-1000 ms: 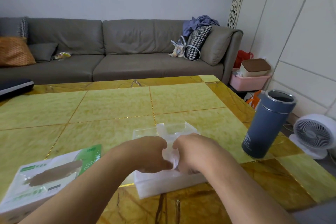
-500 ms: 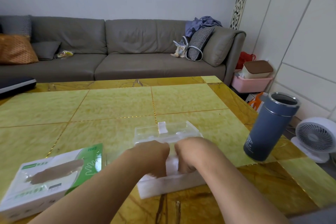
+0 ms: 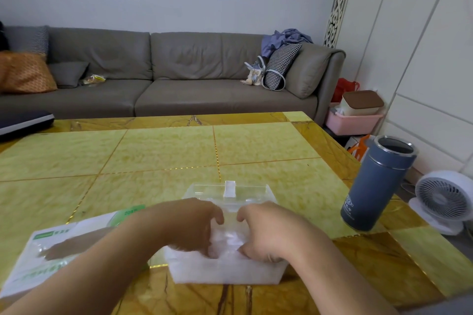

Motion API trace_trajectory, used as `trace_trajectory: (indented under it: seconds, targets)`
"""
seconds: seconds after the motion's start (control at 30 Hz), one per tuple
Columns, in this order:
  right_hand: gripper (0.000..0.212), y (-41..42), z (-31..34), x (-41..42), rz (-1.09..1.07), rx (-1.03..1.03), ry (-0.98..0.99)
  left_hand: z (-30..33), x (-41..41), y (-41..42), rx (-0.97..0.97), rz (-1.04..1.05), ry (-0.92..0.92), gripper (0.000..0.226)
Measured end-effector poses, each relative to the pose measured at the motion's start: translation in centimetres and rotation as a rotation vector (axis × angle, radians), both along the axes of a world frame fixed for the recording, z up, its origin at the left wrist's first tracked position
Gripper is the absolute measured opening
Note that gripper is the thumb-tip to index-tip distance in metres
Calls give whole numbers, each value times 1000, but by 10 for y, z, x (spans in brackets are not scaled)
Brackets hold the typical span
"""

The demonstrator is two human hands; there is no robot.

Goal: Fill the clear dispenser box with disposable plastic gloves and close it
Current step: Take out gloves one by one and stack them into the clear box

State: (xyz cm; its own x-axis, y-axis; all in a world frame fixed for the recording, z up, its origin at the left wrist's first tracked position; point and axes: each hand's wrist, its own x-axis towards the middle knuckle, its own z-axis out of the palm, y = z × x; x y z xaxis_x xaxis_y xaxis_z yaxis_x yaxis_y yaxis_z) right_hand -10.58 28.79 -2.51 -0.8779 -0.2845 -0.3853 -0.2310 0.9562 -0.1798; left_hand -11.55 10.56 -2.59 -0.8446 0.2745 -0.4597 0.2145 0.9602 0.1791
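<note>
Hands meet over clear dispenser box (image 3: pixel 225 272), lower centre of frame, on yellow table (image 3: pixel 163 151). Left hand (image 3: pixel 190 225) and right hand (image 3: pixel 266 230) have fingers curled down into the translucent plastic gloves (image 3: pixel 227 239) inside; exact grip cannot be told. Lid (image 3: pixel 229 190) stands open behind. Glove carton (image 3: pixel 58 250) lower left; blue flask (image 3: pixel 376 184) right.
</note>
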Motion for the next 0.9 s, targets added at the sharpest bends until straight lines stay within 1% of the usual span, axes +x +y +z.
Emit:
trace_trajectory:
  seconds: [0.03, 0.1, 0.13, 0.17, 0.2, 0.23, 0.3, 0.37, 0.4, 0.43, 0.53, 0.6, 0.63, 0.67, 0.7, 0.73, 0.77, 0.83, 0.9]
  targets:
    - [54, -2, 0, 1, 6, 7, 5, 5, 3, 0, 13, 11, 28, 44]
    - [62, -8, -2, 0, 27, 45, -32, 16, 12, 6, 30, -1, 226, 24]
    - [65, -11, -1, -1, 51, 76, -48, 19, 16, 12, 60, -20, 337, 19]
    - [64, -14, 1, -2, 87, 119, -52, 19, 22, 18, 102, -28, 400, 18]
    - [59, -18, 3, -4, 110, 167, -64, 18, 25, 25, 127, -28, 405, 19]
    - [50, -21, 5, -6, 126, 204, -86, 15, 28, 30, 112, -29, 377, 20]
    - [17, -28, 3, -9, 147, 265, -133, 6, 29, 36, 0, -25, 279, 21]
    - [15, -32, -8, -14, 163, 290, -137, 0, 27, 35, -86, 17, 203, 19]
    - [10, -33, -12, -15, 152, 266, -115, -1, 27, 35, -100, 46, 174, 19]
    - [13, -31, -15, -16, 132, 233, -100, -2, 26, 34, -99, 74, 147, 21]
    - [46, -23, -14, -17, 63, 180, -174, -4, 18, 31, -92, 147, 30, 21]
    - [56, -21, -14, -19, 43, 152, -194, -2, 13, 32, -98, 166, -60, 19]
    - [59, -21, -16, -18, 49, 147, -193, -3, 11, 33, -118, 166, -96, 31]
    - [62, -24, -17, -17, 56, 146, -172, -4, 11, 34, -150, 163, -104, 48]
    - [63, -27, -19, -15, 37, 140, -159, -7, 11, 36, -180, 153, -77, 61]
    - [60, -28, -21, -14, 21, 128, -150, -11, 10, 38, -192, 140, -35, 64]
    - [55, -29, -21, -13, 13, 115, -148, -13, 10, 39, -199, 133, -21, 60]
    - [44, -29, -20, -10, 14, 92, -138, -14, 11, 40, -208, 115, -69, 52]
    - [43, -27, -16, -7, 10, 80, -135, -11, 14, 34, -196, 66, -66, 50]
